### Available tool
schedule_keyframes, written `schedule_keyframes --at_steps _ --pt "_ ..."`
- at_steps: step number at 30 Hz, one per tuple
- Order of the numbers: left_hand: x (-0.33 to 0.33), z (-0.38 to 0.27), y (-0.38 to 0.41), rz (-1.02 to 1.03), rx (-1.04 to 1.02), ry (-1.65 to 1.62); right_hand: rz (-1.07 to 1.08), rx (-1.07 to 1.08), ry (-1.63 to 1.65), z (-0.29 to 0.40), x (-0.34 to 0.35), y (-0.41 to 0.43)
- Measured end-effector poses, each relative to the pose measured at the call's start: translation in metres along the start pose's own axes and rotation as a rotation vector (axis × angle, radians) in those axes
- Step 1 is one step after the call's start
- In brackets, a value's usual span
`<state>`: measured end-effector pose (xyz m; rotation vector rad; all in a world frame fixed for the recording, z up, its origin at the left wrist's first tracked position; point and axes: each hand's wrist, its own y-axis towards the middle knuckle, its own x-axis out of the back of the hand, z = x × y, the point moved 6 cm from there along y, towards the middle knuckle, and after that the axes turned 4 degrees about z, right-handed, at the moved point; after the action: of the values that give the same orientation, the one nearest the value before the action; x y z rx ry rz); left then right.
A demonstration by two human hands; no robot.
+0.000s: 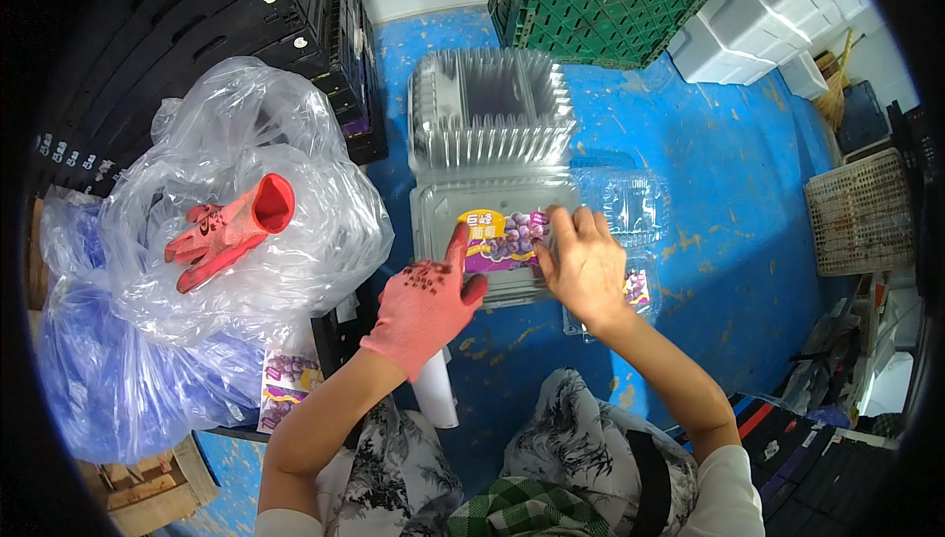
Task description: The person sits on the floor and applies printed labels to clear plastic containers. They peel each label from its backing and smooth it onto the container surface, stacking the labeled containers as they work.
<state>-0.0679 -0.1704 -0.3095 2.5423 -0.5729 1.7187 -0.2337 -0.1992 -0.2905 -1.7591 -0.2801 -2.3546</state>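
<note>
Before me a stack of clear plastic clamshell containers (491, 112) has its top lid (435, 201) lying nearest to me. On that lid is a purple and yellow grape label (509, 242). My left hand (428, 301), in a red coated glove, touches the label's left edge with its index finger. My right hand (583, 264), bare, has thumb and fingertips at the label's right edge; whether they pinch it is unclear. Below my right forearm and beside it, another clear container (642, 271) bears a similar label. A second red glove (229, 230) lies on clear plastic bags at left.
Clear plastic bags (325, 168) and bluish bags (148, 367) pile up at left, beside printed label sheets (288, 382). Black crates (221, 13) stand behind them. Farther off are green crates (613, 5), white foam boxes (731, 27) and a beige basket (856, 212).
</note>
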Motion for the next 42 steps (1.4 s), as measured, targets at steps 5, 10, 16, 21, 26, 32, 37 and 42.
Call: schedule_keyframes --at_steps 5,10,16,21,26,32,37,42 --pt "0.007 0.001 -0.055 -0.207 -0.063 -0.388 0.109 0.431 0.075 0.021 -0.005 -0.018" --pt "-0.014 0.018 -0.083 -0.025 0.195 -0.537 0.115 0.566 -0.114 0.029 -0.008 -0.018" --pt "-0.026 -0.007 -0.083 -0.091 -0.053 -0.452 -0.060 0.628 -0.094 0.047 0.029 -0.023" --pt "-0.039 -0.011 -0.042 0.005 -0.027 -0.036 -0.264 0.544 -0.122 0.038 0.036 0.006" --pt "-0.046 -0.016 -0.032 0.316 0.078 0.269 -0.147 0.426 -0.174 0.024 0.067 0.046" --pt "-0.049 -0.011 -0.033 0.297 0.143 0.273 -0.447 0.523 -0.119 0.012 0.118 0.044" --pt "-0.046 -0.007 -0.033 0.205 0.113 0.211 -0.707 0.271 -0.049 -0.073 0.181 -0.007" --pt "-0.037 -0.006 -0.035 0.103 0.052 0.022 -0.375 0.151 -0.116 -0.161 0.068 -0.107"
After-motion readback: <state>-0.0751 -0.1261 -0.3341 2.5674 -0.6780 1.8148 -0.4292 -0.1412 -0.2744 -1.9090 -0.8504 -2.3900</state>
